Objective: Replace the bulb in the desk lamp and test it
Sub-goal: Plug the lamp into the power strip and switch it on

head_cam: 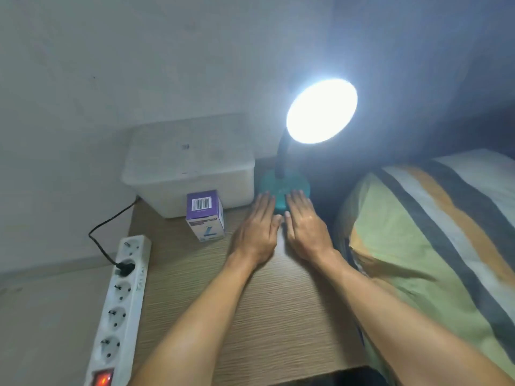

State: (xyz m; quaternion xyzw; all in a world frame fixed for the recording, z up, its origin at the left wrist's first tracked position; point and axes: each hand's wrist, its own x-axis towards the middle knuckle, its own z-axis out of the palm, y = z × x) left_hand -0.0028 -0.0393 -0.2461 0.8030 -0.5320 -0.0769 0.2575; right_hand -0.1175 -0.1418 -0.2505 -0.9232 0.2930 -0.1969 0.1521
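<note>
A dim room lit chiefly by the switched-on lamp head (322, 110), which burns out to a featureless white disc with a bluish haze of glare spreading around it. The wall at the desk's (250, 316) far edge and the area right of the lamp fall into shadow. Wide-angle distortion bends the frame edges, and the whole picture is soft, the striped bedding (446, 232) smeared by blur.

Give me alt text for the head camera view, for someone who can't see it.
A teal desk lamp shines brightly on a wooden table, with the left hand and right hand lying flat and empty at its base. A purple bulb box and white power strip sit left.
</note>
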